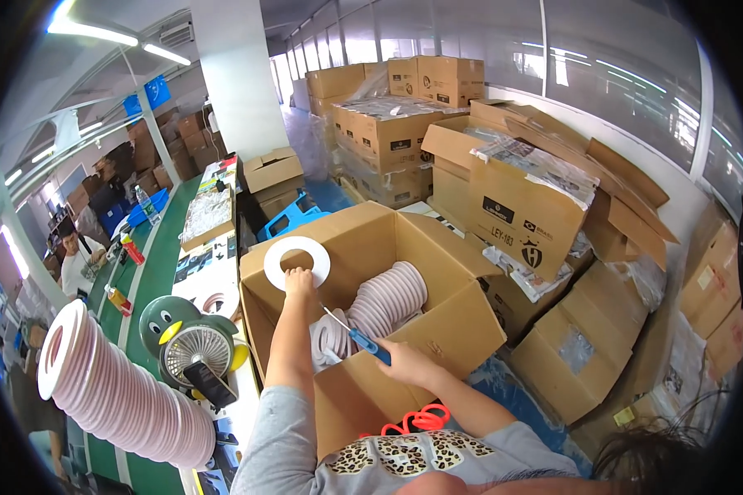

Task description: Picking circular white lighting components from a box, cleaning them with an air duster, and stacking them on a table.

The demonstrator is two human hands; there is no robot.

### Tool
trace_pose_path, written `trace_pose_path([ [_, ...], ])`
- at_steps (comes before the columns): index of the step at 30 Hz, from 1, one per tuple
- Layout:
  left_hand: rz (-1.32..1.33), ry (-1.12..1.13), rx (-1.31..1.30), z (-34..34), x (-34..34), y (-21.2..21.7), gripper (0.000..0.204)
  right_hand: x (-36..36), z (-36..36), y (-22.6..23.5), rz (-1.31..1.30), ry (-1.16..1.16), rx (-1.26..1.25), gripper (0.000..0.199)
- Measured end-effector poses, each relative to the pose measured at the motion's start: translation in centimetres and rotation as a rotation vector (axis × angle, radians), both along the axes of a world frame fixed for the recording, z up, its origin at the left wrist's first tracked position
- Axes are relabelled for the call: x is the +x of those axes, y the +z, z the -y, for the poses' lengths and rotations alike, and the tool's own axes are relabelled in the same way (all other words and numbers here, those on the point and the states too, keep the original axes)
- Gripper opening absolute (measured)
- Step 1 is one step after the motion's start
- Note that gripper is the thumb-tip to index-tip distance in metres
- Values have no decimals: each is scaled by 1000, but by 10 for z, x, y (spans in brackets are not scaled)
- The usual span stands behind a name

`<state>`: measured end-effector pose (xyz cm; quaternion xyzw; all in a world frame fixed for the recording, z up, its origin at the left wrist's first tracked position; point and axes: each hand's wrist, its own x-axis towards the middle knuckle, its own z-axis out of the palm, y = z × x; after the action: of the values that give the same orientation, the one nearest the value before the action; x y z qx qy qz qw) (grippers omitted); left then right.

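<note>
My left hand [300, 282] has its fingers closed on the rim of a flat white ring [298, 244], raised above the open cardboard box [437, 351]. In my right hand [409, 365] is a screwdriver [370, 346] with a blue handle; its thin shaft points up and left, toward my left wrist. Inside the box a curved stack of white rings [396, 290] lies on its side, with more loose rings near my left forearm. A tall, leaning stack of similar rings [140, 404] stands on the left, beside the bench.
A penguin-shaped fan [196, 351] with a dark phone [210, 384] before it is at my left. Beyond runs a green conveyor [163, 268] with bottles, where another person [78, 257] sits. Cardboard cartons [524, 206] crowd the right and back. A blue plastic stool [289, 216] stands behind the box.
</note>
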<state>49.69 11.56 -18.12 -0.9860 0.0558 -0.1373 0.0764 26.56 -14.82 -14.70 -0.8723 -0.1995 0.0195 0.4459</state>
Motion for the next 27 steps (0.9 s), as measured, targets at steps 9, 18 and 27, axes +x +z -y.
trace_pose_path([
  [9,149,-153,195,-37,18,7,40,-41,25,8,-32,294,44,46],
  [18,156,-141,186,-40,12,12,38,-13,42,6,-21,-40,-7,45],
  [27,151,-183,-427,11,4,16,56,12,26,-7,-32,-150,-114,42],
])
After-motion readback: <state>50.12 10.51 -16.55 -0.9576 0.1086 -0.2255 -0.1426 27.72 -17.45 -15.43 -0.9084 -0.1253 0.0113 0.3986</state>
